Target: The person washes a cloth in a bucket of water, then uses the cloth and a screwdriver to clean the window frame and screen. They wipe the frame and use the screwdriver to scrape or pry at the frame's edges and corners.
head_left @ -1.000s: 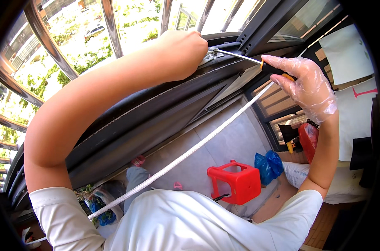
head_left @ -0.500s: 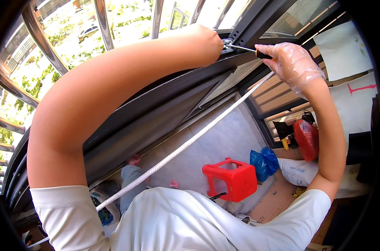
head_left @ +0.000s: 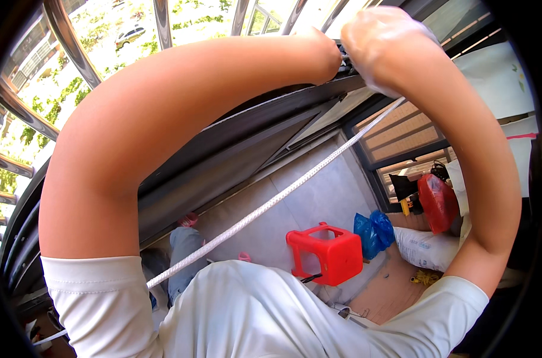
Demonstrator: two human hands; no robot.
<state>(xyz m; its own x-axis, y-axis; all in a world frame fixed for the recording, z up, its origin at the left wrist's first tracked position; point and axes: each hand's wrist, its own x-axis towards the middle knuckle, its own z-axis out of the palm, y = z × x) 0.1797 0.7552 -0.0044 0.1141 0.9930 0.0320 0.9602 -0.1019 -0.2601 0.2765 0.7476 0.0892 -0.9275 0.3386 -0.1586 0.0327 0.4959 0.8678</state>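
Observation:
My left hand (head_left: pixel 323 55) reaches over the top of a dark metal window frame (head_left: pixel 235 143); its fingers are hidden behind the wrist. Beside it, my right hand (head_left: pixel 390 45), in a clear plastic glove and smeared by motion, is curled close to the frame's corner. The screwdriver it held half a second ago is now covered by the hand. Between the two hands a small piece of metal hardware (head_left: pixel 344 59) shows in part on the frame. A white braided rope (head_left: pixel 277 200) runs slantwise below my arms, from under my right hand down to the lower left.
Outside stand curved metal railing bars (head_left: pixel 74 45). On the floor below are a red plastic stool (head_left: pixel 342 256), a blue plastic bag (head_left: pixel 373 232), a white sack (head_left: pixel 426 247) and a red bag (head_left: pixel 438 203). Pale sheets (head_left: pixel 492 77) hang at the right.
My right hand has moved up and toward my left hand, turning so the screwdriver no longer shows. My left hand stays at the frame's corner; the whole view has shifted slightly.

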